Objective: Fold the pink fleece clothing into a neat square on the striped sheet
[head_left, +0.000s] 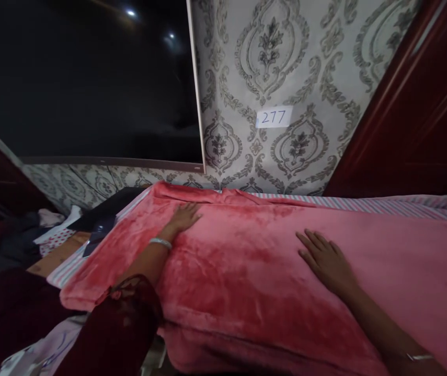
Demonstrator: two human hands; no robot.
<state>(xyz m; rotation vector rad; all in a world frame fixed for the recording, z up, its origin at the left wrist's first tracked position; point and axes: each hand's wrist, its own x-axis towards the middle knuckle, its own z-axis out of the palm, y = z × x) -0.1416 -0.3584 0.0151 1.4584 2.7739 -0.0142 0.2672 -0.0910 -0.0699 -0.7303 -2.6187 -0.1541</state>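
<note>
A plush pink-red blanket (247, 266) lies spread in folded layers across a long surface, its front edge hanging over. My left hand (184, 217) rests flat on the blanket toward its far left part, fingers spread, a bracelet on the wrist. Farther right, my right hand (324, 259) lies palm down on the same blanket with its fingers apart. Neither hand holds anything. Beneath the blanket, a striped cloth (396, 206) shows along the back edge and at the left end.
A large dark television (90, 83) hangs on the patterned wall (239, 104), beside a paper marked 277 (274, 117). Dark red wooden panelling (415, 125) stands at right. Clothes (19, 313) are heaped at lower left, near a black flat object (105, 209).
</note>
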